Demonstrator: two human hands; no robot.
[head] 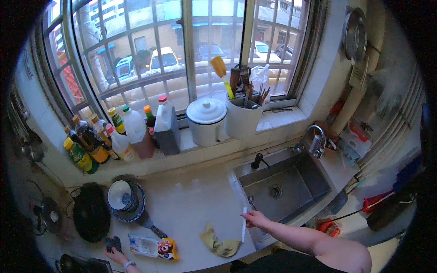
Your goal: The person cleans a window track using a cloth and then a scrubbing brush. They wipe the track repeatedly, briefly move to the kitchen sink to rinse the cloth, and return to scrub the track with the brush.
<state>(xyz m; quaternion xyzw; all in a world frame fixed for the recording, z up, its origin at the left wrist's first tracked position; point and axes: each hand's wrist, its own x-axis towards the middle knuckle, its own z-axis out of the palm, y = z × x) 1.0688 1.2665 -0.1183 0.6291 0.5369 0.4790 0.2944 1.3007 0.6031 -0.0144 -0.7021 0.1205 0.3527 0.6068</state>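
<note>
My right hand [255,219] grips a thin white stick-like tool [243,228] at the counter's edge beside the sink. Close by lies a crumpled yellow-green piece [225,246]; whether it is cloth or peel I cannot tell. Low on the left, my left hand [116,256] has its fingers on a dark grey bunched thing [113,243], perhaps a rag or scrubber. Right of that hand is a packet of wipes [146,246] with a cartoon animal on its yellow end. A knife's dark handle [158,232] points towards the packet, its blade reaching towards the stacked bowls [119,194].
A steel sink [293,201] with a curved faucet [322,138] and soap dispenser [257,161] is set into the counter [191,201]. A black wok [91,215] stands left. Bottles [82,157], a lidded enamel pot [206,119] and a utensil holder [243,119] line the windowsill.
</note>
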